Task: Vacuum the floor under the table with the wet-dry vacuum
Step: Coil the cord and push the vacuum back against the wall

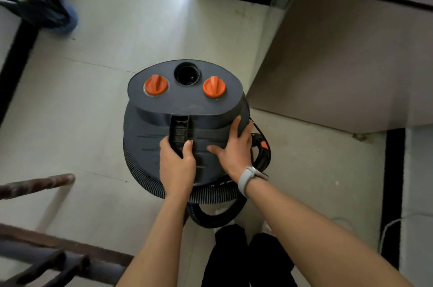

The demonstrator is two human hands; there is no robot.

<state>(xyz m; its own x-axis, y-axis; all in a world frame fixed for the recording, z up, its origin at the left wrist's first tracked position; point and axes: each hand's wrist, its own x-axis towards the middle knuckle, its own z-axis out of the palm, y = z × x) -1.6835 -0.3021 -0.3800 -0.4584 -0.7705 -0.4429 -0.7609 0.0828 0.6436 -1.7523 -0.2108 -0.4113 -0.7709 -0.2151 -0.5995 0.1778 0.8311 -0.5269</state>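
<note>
1 vac (185,108); 2 knobs (155,85); hose (140,172), maybe 1

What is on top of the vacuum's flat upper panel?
The vacuum carries two orange knobs and an open round port between them. The left hand grips the handle, covering its near end; the port's inside is too dark to read.

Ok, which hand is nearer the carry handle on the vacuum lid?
Left. The left hand grips the carry handle at its near end; the right hand rests flat on the lid beside it, to the right.
</note>
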